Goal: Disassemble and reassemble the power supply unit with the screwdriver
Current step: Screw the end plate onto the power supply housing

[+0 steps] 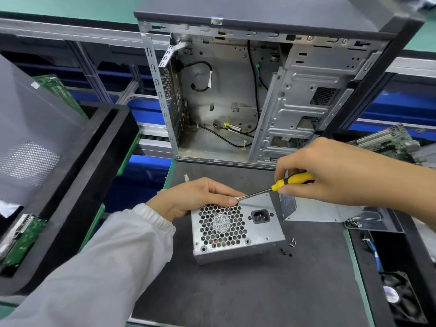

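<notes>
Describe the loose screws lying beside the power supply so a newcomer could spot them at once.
Start at the open computer case standing at the back of the dark mat. In front of it sits the power supply unit, the grey box with a honeycomb fan grille. The loose screws lie on the mat just off its lower right corner: a few tiny specks, some silver, some black, apart from everything else.

Open mat (247,291) ahead; computer case (271,90) behind.

Left arm, lower left of frame: long white sleeve (99,263) of smooth, lightly creased fabric, ending in a gathered elastic cuff (157,217). Right forearm (389,182), right of frame: bare, no sleeve visible.
</notes>
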The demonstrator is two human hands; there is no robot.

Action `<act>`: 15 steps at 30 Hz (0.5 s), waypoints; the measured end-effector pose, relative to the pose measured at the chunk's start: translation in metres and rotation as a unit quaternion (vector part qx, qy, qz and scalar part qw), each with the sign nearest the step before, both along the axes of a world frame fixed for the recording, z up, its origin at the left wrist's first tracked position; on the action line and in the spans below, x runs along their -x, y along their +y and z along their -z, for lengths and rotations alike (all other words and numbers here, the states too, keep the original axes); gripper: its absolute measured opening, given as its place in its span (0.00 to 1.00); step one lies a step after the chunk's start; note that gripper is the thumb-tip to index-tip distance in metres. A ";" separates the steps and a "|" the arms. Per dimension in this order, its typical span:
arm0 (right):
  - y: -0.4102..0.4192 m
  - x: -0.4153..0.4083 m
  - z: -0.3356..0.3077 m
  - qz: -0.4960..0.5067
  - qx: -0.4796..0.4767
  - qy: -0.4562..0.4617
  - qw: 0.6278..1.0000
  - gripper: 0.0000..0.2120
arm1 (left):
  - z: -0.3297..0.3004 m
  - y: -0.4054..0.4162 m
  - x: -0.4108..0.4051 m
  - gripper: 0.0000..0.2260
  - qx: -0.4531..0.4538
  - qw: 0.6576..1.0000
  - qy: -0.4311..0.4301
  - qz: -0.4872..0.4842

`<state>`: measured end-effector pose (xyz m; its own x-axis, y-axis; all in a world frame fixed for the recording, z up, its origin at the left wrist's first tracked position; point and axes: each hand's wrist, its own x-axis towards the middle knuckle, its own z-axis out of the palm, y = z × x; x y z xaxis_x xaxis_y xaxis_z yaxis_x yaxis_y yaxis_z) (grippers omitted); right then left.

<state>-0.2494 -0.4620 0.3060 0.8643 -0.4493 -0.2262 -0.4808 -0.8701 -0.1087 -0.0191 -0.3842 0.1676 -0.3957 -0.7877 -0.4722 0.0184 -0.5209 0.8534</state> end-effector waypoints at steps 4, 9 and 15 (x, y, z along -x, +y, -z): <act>0.005 -0.003 -0.002 -0.004 0.027 0.010 1.000 0.07 | 0.000 0.000 0.000 0.14 0.003 1.000 -0.011 -0.008; 0.007 -0.005 -0.002 -0.007 0.048 0.039 0.998 0.07 | -0.001 0.000 0.001 0.12 -0.007 1.000 -0.008 -0.013; 0.013 -0.011 -0.009 -0.033 0.087 0.084 0.992 0.08 | -0.001 0.000 0.001 0.14 -0.007 1.000 -0.015 -0.013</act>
